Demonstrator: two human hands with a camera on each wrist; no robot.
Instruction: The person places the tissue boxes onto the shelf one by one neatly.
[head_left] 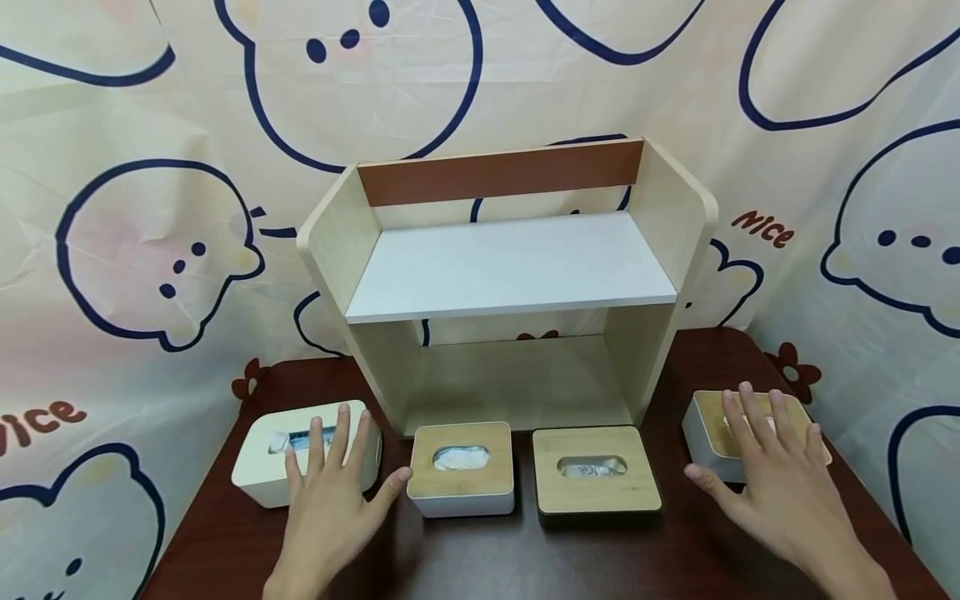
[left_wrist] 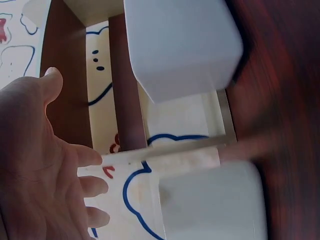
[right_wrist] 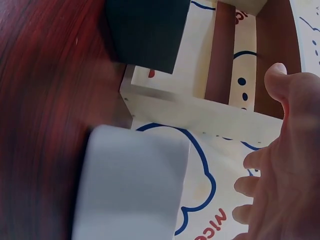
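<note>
My left hand (head_left: 330, 496) is spread with straight fingers over the near part of a white tissue box (head_left: 255, 458). Its thumb points toward a white tissue box with a wooden lid (head_left: 459, 492). On the right, my right hand (head_left: 787, 487) has its fingers extended over a pale grey tissue box (head_left: 705, 429) with a wooden lid, overlapping it in the head view. A dark tissue box with a wooden lid (head_left: 597, 492) stands between the hands. Both wrist views show the left palm (left_wrist: 35, 165) and right palm (right_wrist: 290, 165) raised, holding nothing.
A two-tier shelf rack (head_left: 510, 267) with a white upper board and a brown back strip stands behind the boxes. Everything rests on a dark red-brown table (head_left: 480, 558). A cartoon-printed curtain (head_left: 135, 250) hangs around the back and sides.
</note>
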